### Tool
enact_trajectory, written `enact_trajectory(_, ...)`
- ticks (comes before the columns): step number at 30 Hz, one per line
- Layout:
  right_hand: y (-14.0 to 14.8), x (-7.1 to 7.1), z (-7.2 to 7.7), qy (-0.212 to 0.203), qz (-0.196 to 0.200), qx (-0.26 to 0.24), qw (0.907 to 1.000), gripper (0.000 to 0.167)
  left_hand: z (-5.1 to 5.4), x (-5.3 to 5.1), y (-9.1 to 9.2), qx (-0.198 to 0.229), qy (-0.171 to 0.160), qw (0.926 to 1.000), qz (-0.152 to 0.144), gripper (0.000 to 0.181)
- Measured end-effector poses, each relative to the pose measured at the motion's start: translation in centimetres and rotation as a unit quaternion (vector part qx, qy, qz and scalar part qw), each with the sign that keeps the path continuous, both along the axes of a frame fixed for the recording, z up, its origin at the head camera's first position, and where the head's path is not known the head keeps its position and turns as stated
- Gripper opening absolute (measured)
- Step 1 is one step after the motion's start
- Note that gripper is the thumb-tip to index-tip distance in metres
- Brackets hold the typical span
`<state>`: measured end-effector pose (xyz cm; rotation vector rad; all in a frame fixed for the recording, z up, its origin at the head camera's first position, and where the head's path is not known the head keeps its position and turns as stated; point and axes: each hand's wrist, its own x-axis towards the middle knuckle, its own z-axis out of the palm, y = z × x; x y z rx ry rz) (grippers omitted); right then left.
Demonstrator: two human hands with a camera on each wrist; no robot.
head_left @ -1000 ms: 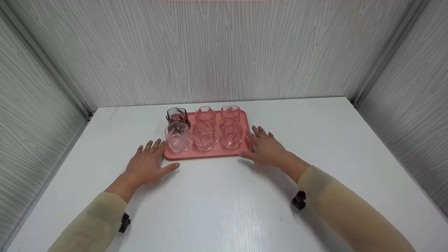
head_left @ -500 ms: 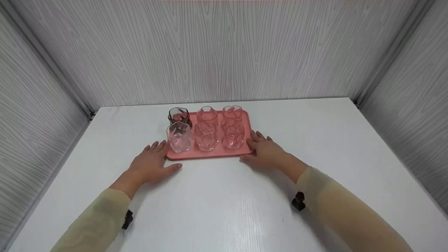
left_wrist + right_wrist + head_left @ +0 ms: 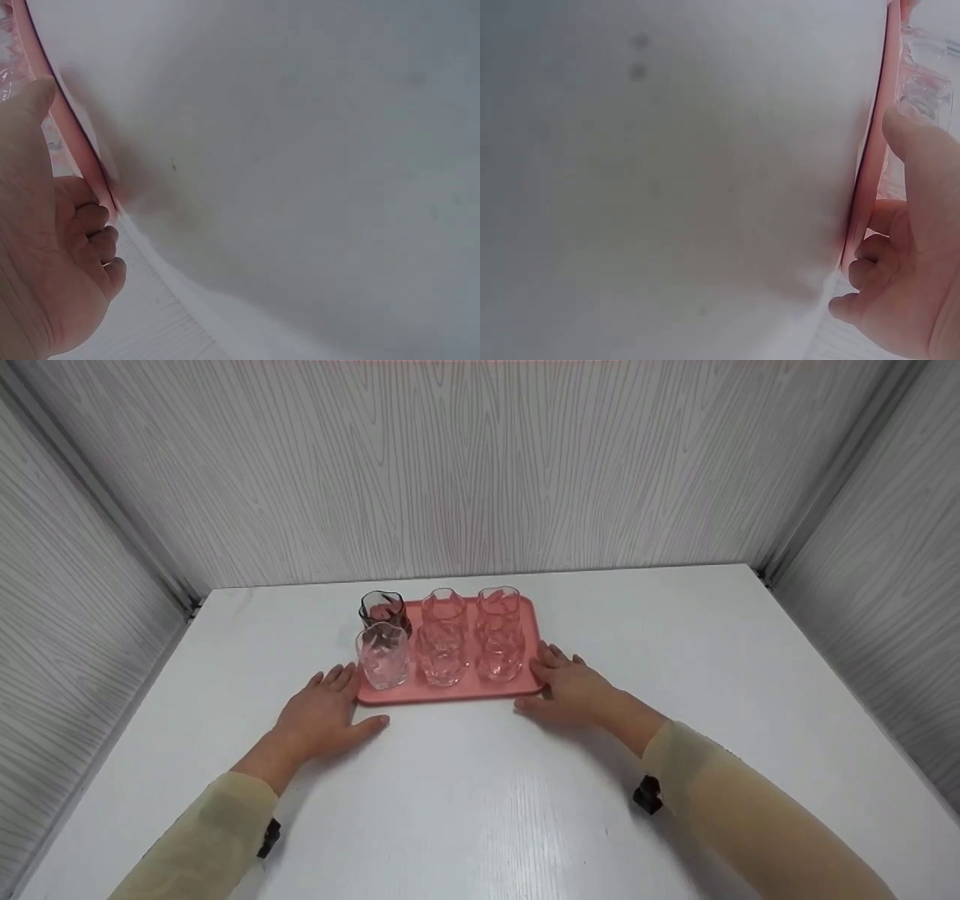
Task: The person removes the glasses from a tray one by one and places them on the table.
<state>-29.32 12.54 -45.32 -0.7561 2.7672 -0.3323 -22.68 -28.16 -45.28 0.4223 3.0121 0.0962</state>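
Observation:
A pink tray [image 3: 465, 688] lies on the white table, bearing two rows of glasses. At its back left is a dark-tinted glass [image 3: 384, 607]; in front of that stands a clear glass [image 3: 383, 656]. The others, such as the front right glass [image 3: 500, 652], look clear against the pink. My left hand [image 3: 322, 720] touches the tray's left edge near the front corner, fingers extended and thumb apart. On the opposite side, my right hand [image 3: 574, 690] rests its fingers against the right edge. Each wrist view shows the tray rim [image 3: 75, 139] beside the fingers.
The white table [image 3: 465, 810] extends around the tray. Behind it rises a wood-grain panel [image 3: 465, 472], with similar side panels at left and right. A small black device [image 3: 649, 794] sits at the right sleeve, another [image 3: 268, 838] at the left.
From a second ago, the right hand's fingers have drawn in against the tray's right edge. The tray and left hand appear slightly further right in the head view; little differs from half a second ago.

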Motion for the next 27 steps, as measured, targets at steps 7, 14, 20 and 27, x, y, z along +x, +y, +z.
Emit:
enact_trajectory(7, 0.6, 1.3, -0.1, -0.012, -0.003, -0.001, 0.9999, 0.1, -0.2, 1.6, 0.4, -0.012, 0.011, 0.9998, -0.013, 0.102)
enact_trajectory(14, 1.9, 2.7, 0.1, -0.013, 0.006, -0.014, 0.9998, 0.099, -0.1, 3.3, 1.0, -0.009, 0.025, 0.999, -0.035, 0.098)
enact_trajectory(20, 2.7, 3.7, -0.2, -0.017, 0.001, -0.008, 0.9998, 0.102, -0.1, 4.6, 1.6, -0.014, 0.017, 0.9987, -0.046, 0.1)
enact_trajectory(27, 3.6, 5.3, -0.4, -0.015, 0.007, -0.007, 0.9998, 0.103, -0.1, 5.9, 2.2, -0.015, 0.01, 0.9984, -0.053, 0.104)
